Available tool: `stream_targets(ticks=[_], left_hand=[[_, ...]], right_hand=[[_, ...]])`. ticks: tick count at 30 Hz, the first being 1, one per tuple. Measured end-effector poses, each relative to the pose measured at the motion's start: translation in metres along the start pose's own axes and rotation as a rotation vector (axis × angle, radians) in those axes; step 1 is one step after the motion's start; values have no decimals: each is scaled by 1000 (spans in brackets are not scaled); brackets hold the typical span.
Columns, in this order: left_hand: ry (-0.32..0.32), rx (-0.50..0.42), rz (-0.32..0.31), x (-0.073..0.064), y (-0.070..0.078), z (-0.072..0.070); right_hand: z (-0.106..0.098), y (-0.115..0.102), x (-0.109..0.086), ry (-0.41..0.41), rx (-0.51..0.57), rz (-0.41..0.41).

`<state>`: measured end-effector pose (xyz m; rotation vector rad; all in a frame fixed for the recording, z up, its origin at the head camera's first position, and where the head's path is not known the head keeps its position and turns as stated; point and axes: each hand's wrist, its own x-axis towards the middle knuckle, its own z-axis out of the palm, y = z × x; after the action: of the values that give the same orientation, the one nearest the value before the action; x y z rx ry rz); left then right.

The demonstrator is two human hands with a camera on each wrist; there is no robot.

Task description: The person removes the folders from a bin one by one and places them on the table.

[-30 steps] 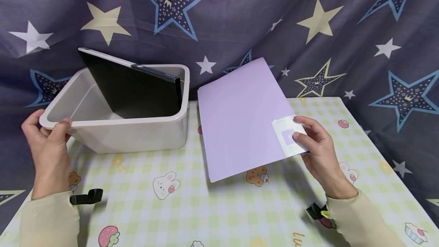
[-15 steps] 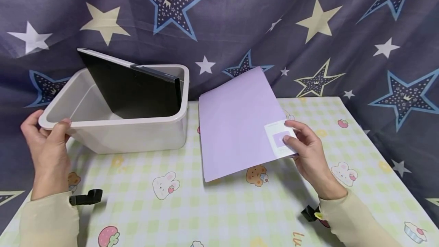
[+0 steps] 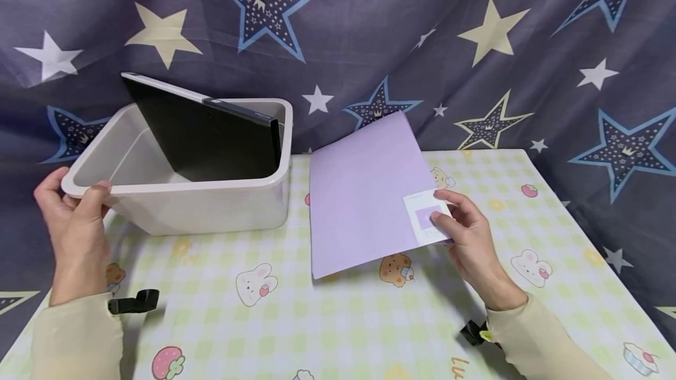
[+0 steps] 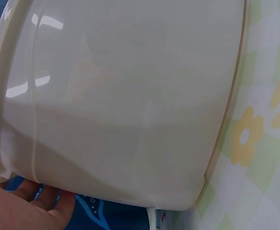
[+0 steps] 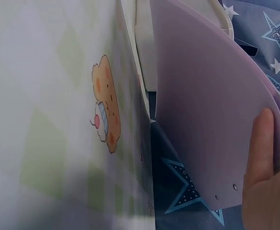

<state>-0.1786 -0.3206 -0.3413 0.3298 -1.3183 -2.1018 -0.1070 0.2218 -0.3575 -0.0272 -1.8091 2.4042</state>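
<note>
My left hand [image 3: 79, 221] grips the left front corner of a pale grey plastic storage bin [image 3: 211, 210], thumb over the rim. A flat black rectangular case with a pale top edge [image 3: 211, 133] leans inside, its upper part rising above the rim. Right of the bin, my right hand [image 3: 470, 245] pinches a light purple file folder [image 3: 364, 204] by its lower right corner, thumb on the white label [image 3: 422, 219]. The folder is tilted, its left edge close to the bin. In the right wrist view a finger [image 5: 262, 143] lies along the folder's underside [image 5: 202, 96].
A green-and-white checked cloth [image 3: 317, 327] with cartoon prints covers the table. Behind it hangs a dark blue curtain [image 3: 369, 28] with stars. The table's right edge [image 3: 591, 245] slants toward the front. Black straps are on both wrists.
My right hand has moved a little left with the folder, whose far corner has dropped lower. My left hand, the bin and the black case look unchanged.
</note>
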Motion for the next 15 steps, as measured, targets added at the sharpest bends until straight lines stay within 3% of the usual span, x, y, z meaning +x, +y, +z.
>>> stream_targets(ticks=[9,15], left_hand=[[12,33,3,-2,0,0],[2,-9,-4,-1,0,0]], right_hand=[[4,4,-2,15,-81,12],[6,9,-1,9,-130,25]])
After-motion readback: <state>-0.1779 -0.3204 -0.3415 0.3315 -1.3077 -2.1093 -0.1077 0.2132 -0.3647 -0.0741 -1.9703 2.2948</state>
